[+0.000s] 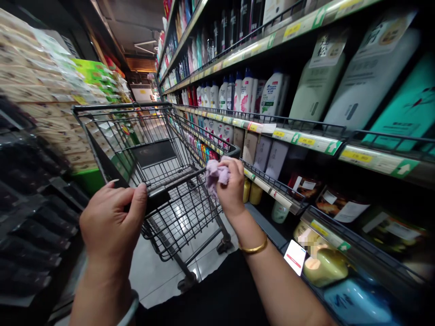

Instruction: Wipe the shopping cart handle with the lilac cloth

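Note:
A dark wire shopping cart [183,217] stands in front of me in a shop aisle. My left hand [113,217] is closed around the left part of the cart handle [176,182], with the thumb along its top. In my right hand [234,185], a crumpled lilac cloth [217,174] is bunched between the fingers, at the right end of the handle. Whether the cloth touches the cart rim, I cannot tell. The cart's basket shows a dark panel [155,154] and bare wire mesh.
Shelves along the right side hold shampoo bottles [246,93], larger pump bottles [317,81] and jars [340,203], behind low wire rails. A lit phone-like screen [294,257] is at the lower right. Stacked tissue packs [50,90] line the left. Tiled floor [159,276] lies under the cart.

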